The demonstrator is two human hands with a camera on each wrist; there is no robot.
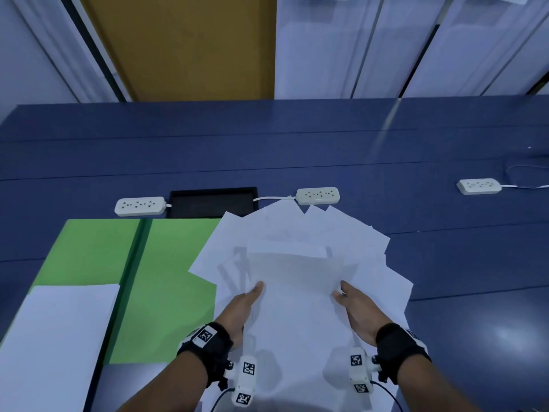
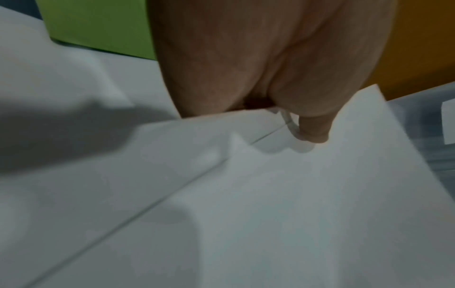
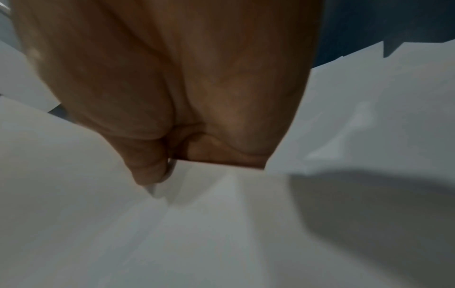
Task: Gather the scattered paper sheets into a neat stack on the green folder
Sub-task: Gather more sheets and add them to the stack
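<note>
Thumbs pinching down on the fanned sheets, left hand and right hand gripping opposite edges. Mid-gather, beside the folder, partly overlapping it. Next: squaring edges, then shifting left onto green.

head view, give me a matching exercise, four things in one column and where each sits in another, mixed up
Things:
1. green folder
2. fanned paper sheets
3. black tray
4. lone power strip

Places:
A. far right of the table
B. held at the sides by both hands
C. between two power strips
D. open flat, left of the hands

Pairs: 1-D, 2-B, 3-C, 4-A
</note>
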